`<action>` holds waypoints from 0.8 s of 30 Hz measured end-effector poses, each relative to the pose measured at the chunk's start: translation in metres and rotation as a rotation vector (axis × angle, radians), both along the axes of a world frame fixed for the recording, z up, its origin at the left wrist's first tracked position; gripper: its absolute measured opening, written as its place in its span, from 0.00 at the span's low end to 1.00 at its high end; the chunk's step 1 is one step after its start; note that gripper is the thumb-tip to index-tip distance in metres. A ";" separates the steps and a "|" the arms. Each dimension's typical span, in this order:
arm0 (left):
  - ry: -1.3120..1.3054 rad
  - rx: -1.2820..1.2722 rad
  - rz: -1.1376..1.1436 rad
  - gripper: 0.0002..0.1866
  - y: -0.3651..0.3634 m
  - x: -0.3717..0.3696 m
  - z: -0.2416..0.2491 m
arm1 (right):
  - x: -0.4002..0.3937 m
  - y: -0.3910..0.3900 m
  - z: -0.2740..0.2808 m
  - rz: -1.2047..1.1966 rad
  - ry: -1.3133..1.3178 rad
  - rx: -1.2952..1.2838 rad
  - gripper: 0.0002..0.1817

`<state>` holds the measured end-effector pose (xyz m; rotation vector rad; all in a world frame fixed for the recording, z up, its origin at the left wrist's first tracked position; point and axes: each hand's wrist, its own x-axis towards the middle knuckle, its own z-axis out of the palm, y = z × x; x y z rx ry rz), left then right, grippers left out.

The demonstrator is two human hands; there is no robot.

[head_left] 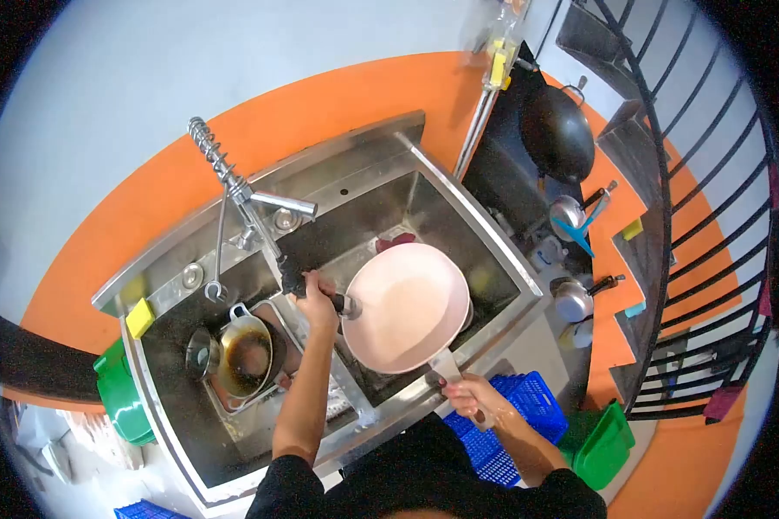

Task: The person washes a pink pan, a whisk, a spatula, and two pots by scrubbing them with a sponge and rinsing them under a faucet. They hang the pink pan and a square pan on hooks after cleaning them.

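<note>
Nearest my camera is a black shirt (415, 458). From the left I see a pot (245, 356) in the left basin (166, 346), then the left hand (318, 303), its grip closed round the sprayer (292, 278), nozzle (349, 305) at the pan's left rim. The pan (407, 303) is over the right basin (446, 221), between both hands, its long axis running nearer-right along the handle (443, 365) into the right hand's (469, 398) wrapped grip.

A black wok (558, 132) and two saucepans (572, 303) are ranged at the right, near a black stair railing (667, 199), and the white wall (320, 35) behind is crossed by an orange band (337, 104). A blue basket (532, 402) is seen beside a green bin (604, 451) at the lower right; another green bin (119, 396) is partly shown at the left.
</note>
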<state>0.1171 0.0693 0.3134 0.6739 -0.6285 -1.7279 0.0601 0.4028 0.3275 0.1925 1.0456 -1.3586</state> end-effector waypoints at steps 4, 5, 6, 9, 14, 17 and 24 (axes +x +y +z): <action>0.094 0.139 -0.117 0.10 0.026 -0.011 -0.001 | -0.008 -0.018 0.012 0.039 -0.025 0.032 0.11; 0.092 0.141 -0.121 0.10 0.032 -0.013 0.002 | -0.017 -0.026 -0.005 0.068 0.001 0.028 0.10; 0.071 0.145 -0.108 0.10 0.035 -0.016 0.005 | -0.023 -0.041 -0.021 -0.013 -0.005 -0.028 0.09; 0.027 0.059 -0.103 0.12 0.031 -0.015 0.012 | -0.051 -0.068 -0.055 -0.132 -0.060 -0.117 0.08; 0.132 0.120 -0.016 0.11 0.009 0.000 0.018 | -0.054 -0.013 -0.004 -0.083 -0.171 -0.130 0.07; 0.102 0.067 0.053 0.11 0.004 0.003 0.015 | -0.031 0.013 0.035 -0.054 -0.308 -0.108 0.09; -0.013 -0.041 0.217 0.13 -0.034 0.022 0.026 | -0.009 -0.030 0.046 0.112 -0.297 -0.202 0.11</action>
